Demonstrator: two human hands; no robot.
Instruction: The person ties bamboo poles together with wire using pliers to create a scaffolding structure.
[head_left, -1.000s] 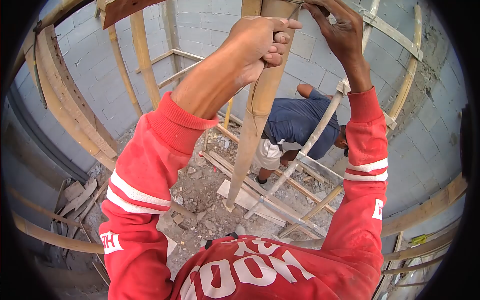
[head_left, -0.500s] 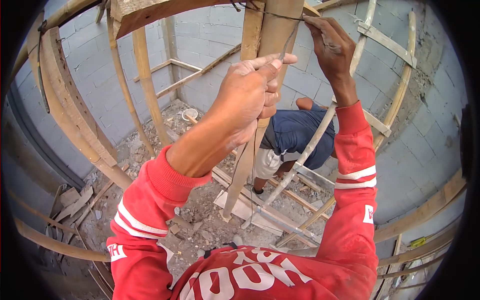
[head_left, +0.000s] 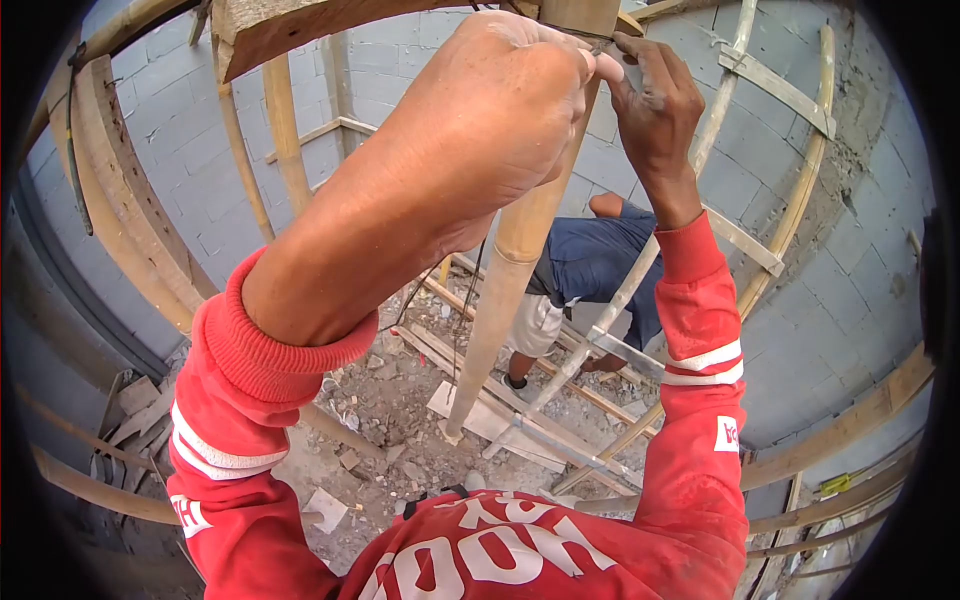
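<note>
Now, wire [head_left: 597, 44] up at the top of the bamboo pole [head_left: 520, 230], just under the wooden beam [head_left: 300, 25], and it sits right between both hands. The pole runs near upright from the rubble floor [head_left: 390, 400] to my fingers. My right hand [head_left: 655, 105] is nearer, fingertips pinching the wire. My left hand [head_left: 500, 100] is curled into a fist against the pole, its grip hidden. Another person [head_left: 590, 260] bends below.

Bright even daylight, soft shadows, fisheye warping, dark corners
</note>
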